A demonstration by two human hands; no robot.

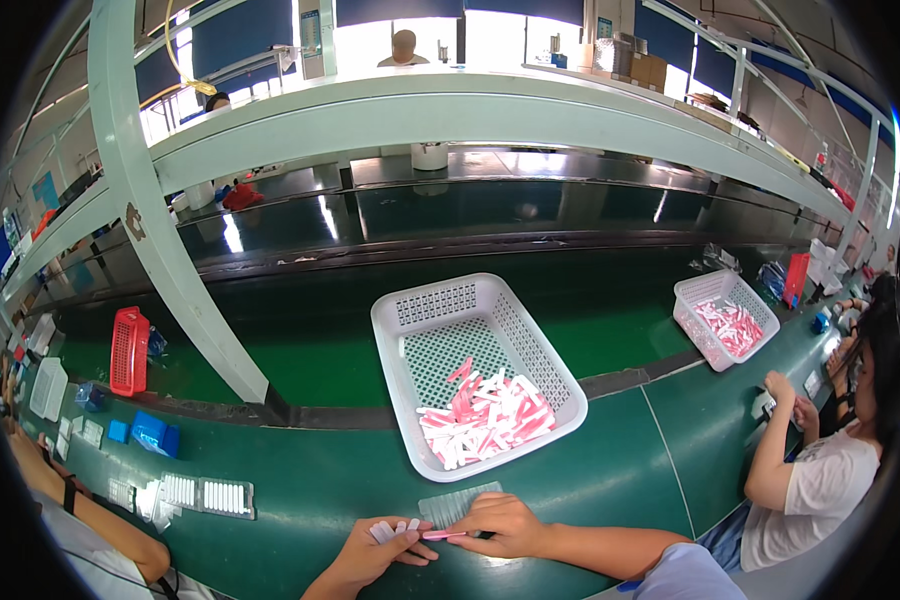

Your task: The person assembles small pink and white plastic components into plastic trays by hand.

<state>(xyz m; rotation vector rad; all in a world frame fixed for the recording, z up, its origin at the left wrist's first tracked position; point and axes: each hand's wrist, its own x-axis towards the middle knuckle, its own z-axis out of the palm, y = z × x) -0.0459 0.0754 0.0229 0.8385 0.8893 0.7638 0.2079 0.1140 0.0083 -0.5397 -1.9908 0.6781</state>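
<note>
Left hand (375,553) pinched several white caps (388,530) fanned between its fingers, feeding right hand (500,525), fingers clamped on a pink stick (442,535), just before the clear tray (457,503).

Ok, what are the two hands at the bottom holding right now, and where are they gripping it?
The left hand holds a few small white pieces fanned at its fingertips. The right hand pinches a thin pink piece by its right end.

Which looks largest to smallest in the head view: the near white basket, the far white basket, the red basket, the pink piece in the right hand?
1. Near white basket, closest to the camera.
2. Far white basket and red basket: look alike, both distant, unranked.
3. Pink piece in the right hand.
</note>
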